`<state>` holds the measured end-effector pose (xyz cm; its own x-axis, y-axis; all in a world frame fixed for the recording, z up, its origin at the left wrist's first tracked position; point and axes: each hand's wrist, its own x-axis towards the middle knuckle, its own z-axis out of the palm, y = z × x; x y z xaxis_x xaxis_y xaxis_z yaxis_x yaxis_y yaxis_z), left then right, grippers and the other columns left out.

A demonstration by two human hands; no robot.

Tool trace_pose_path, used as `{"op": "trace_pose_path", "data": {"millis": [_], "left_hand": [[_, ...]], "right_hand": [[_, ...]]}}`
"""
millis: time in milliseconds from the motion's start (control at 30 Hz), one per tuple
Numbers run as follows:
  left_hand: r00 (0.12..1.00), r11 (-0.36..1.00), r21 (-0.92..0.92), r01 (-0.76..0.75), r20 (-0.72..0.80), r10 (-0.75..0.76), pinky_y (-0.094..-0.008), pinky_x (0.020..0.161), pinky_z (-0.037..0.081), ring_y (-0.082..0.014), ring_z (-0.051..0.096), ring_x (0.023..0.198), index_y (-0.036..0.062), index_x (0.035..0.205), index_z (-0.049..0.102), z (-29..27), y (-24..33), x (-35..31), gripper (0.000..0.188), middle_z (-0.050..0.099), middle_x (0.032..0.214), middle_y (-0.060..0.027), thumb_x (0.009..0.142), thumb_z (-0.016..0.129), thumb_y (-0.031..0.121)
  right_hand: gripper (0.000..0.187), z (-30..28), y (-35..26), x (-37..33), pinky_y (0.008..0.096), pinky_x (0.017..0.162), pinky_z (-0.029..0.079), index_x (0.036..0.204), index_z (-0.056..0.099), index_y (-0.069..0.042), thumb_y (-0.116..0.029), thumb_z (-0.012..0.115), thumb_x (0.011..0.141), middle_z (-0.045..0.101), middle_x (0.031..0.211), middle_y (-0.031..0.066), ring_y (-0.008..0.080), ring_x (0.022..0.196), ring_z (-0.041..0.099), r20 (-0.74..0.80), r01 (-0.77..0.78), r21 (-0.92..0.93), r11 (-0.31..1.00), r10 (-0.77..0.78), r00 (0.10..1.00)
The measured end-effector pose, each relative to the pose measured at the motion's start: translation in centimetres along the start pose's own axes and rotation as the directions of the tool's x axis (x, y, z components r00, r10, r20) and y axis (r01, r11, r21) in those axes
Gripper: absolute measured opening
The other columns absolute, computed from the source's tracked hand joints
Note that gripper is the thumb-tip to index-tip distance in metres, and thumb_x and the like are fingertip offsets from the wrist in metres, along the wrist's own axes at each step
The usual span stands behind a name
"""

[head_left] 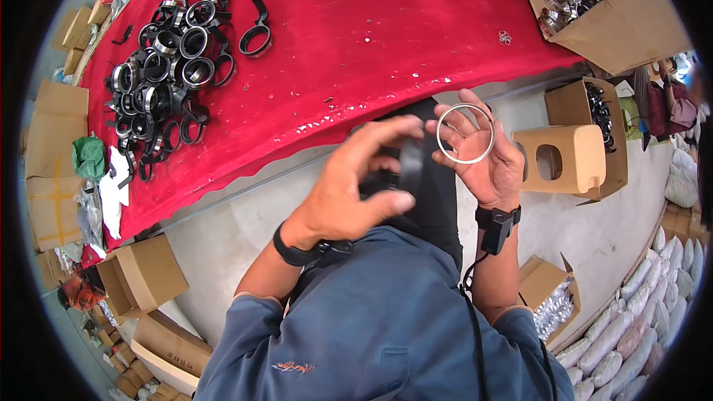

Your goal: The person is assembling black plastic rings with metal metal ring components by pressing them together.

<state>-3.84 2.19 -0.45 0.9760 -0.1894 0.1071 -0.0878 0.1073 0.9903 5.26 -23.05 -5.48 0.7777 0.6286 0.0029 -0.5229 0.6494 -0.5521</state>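
My right hand (483, 160) is turned palm up, fingers loosely curled, with a thin silver metal ring (440, 139) held against the fingers. Facing it, my left hand (356, 178) curls round a black ring-shaped part (411, 165), smeared by motion; its far side is hidden. The two parts are close together but apart, above my lap. On the red cloth (334, 37) to the left lies a heap of black rings with flat handles (165, 67), many with silver bands. One black ring with a handle (255, 38) lies beside the heap.
At the back right, a cardboard box (616, 26) of shiny metal rings stands on the cloth. A tan stool-like block (587, 156) and a box of black parts (572, 104) stand at right. Open cartons (148, 275) lie lower left; another box (546, 282) holds silvery pieces.
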Motion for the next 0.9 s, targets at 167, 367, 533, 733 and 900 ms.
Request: {"op": "trace_pose_path", "data": {"millis": [167, 367, 533, 733, 900], "left_hand": [[0.992, 0.967, -0.249, 0.06, -0.097, -0.086, -0.0398, 0.094, 0.063, -0.0311, 0.072, 0.125, 0.0014, 0.163, 0.037, -1.1, -0.7, 0.5, 0.103, 0.059, 0.151, -0.0239, 0.093, 0.08, 0.063], [0.98, 0.934, -0.32, 0.158, -0.067, -0.189, -0.0356, 0.081, 0.068, -0.0325, 0.077, 0.116, 0.0017, 0.164, 0.035, -1.0, -0.1, 0.4, 0.101, 0.059, 0.151, -0.0247, 0.096, 0.075, 0.065], [0.979, 0.908, -0.378, 0.182, -0.017, -0.204, -0.0361, 0.083, 0.067, -0.0345, 0.076, 0.117, 0.0017, 0.167, 0.031, -1.8, -1.2, 0.3, 0.102, 0.056, 0.154, -0.0257, 0.097, 0.078, 0.058], [0.973, 0.864, -0.454, 0.217, 0.032, -0.228, -0.0359, 0.086, 0.066, -0.0382, 0.074, 0.122, 0.002, 0.169, 0.029, -2.1, -0.1, 0.1, 0.101, 0.057, 0.153, -0.0253, 0.097, 0.081, 0.051], [0.958, 0.863, -0.423, 0.277, 0.052, -0.282, -0.0339, 0.088, 0.065, -0.0338, 0.074, 0.121, 0.003, 0.168, 0.033, -2.5, -0.4, 0.0, 0.098, 0.058, 0.15, -0.0224, 0.098, 0.08, 0.053]], "right_hand": [[0.067, -1.0, 0.2, -0.3, 0.0579, 0.107, 0.055, 0.169, 0.036, -0.014, -0.045, 0.054, 0.113, 0.041, 0.168, 0.0281, 0.0501, 0.155, 0.041, 0.147, -0.048, 0.314, 0.948, 0.001, 0.989], [0.068, -0.2, 0.4, -0.4, 0.0619, 0.112, 0.052, 0.166, 0.04, -0.016, -0.048, 0.059, 0.11, 0.037, 0.169, 0.0324, 0.0545, 0.155, 0.038, 0.132, -0.024, 0.311, 0.95, -0.019, 0.991], [0.068, 0.7, 0.0, -0.3, 0.0671, 0.12, 0.044, 0.164, 0.041, -0.015, -0.043, 0.065, 0.107, 0.036, 0.167, 0.0367, 0.0565, 0.154, 0.038, 0.042, -0.023, 0.289, 0.957, 0.011, 0.999], [0.082, 2.0, -0.4, -0.5, 0.0645, 0.127, 0.037, 0.164, 0.037, -0.006, -0.041, 0.076, 0.101, 0.039, 0.165, 0.0354, 0.0541, 0.155, 0.038, 0.03, 0.044, -0.079, 0.996, -0.042, 0.999], [0.087, 3.0, 0.4, -0.4, 0.063, 0.128, 0.037, 0.168, 0.032, -0.007, -0.035, 0.079, 0.1, 0.04, 0.165, 0.0303, 0.0492, 0.158, 0.035, 0.063, 0.158, -0.286, 0.945, -0.146, 0.987]]}}
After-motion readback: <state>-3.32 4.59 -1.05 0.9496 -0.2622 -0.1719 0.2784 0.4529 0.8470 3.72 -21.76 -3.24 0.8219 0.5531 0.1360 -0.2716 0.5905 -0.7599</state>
